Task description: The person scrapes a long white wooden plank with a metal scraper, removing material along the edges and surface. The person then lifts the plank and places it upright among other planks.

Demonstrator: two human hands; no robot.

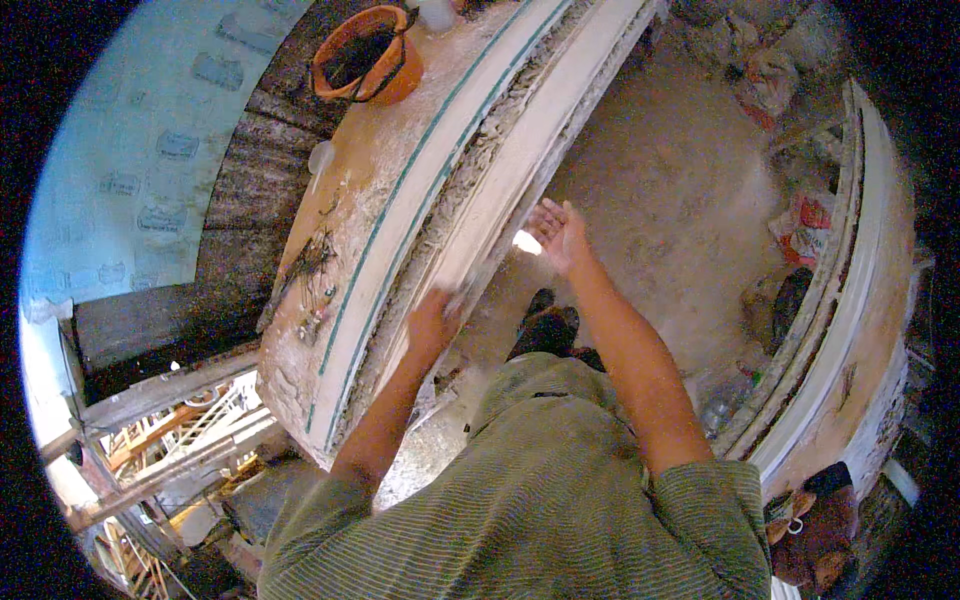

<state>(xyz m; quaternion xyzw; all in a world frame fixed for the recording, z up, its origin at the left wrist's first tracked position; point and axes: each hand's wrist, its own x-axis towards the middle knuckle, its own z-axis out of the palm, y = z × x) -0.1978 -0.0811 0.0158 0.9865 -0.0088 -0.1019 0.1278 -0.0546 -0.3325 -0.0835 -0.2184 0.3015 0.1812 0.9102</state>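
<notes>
Between both hands [433,322] lies the white plaster moulding [500,180].

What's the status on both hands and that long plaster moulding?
Left hand pressed on long plaster moulding. Right hand open, empty, beside it. Orange bucket at the far end.

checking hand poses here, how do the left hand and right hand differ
The left hand rests palm down on the long white moulding on the workbench; the right hand hangs beside the bench over the dusty floor, touching nothing. The left looks blurred; the right shows spread fingers, palm open. Both are bare and hold nothing.
</notes>
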